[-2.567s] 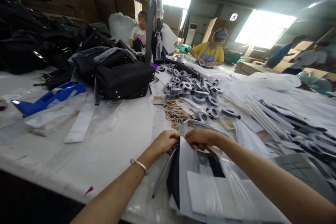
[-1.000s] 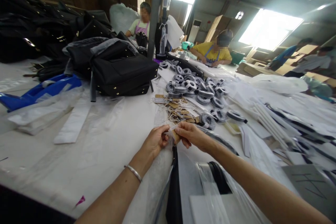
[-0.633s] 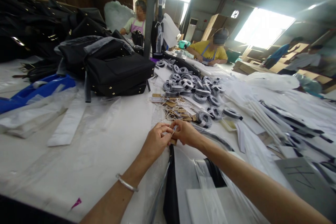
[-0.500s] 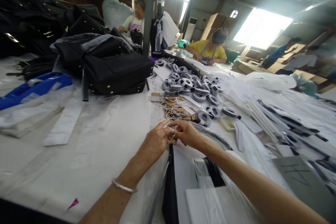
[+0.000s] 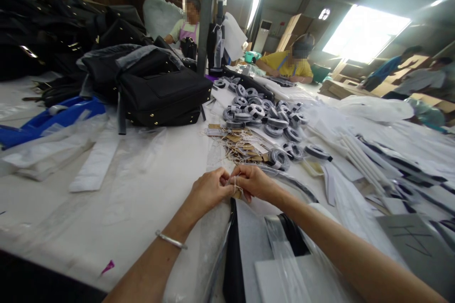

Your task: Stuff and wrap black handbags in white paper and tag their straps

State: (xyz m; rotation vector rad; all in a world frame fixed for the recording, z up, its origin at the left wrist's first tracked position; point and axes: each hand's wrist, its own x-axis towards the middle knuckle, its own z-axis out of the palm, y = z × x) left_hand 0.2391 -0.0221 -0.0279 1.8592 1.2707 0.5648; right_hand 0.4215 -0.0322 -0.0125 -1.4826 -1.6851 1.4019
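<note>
Left hand (image 5: 213,188) and right hand (image 5: 254,181) meet above the far end of a black bag (image 5: 232,260), near side of the surface (image 5: 149,213). Right hand: thumb and fingers pinched on a small brown tag (image 5: 237,194) with white string (image 5: 235,183). Left hand: fingers curled in, thumb reaching to the string; cannot tell whether it grips. Tag sits at the bag's far end; attachment not discernible.

Room: widest to the left, where the surface runs from the left hand to a white strip (image 5: 94,168). Near edge slants down rightward under the left forearm; a purple scrap (image 5: 107,266) lies near it. Far side tight: tag pile (image 5: 245,146) just beyond the hands, coils (image 5: 256,111) behind. Right side crowded: forearm passes over plastic, grey board (image 5: 408,241) beyond. Stacked bags (image 5: 161,90), far left, stand well apart from both hands.
</note>
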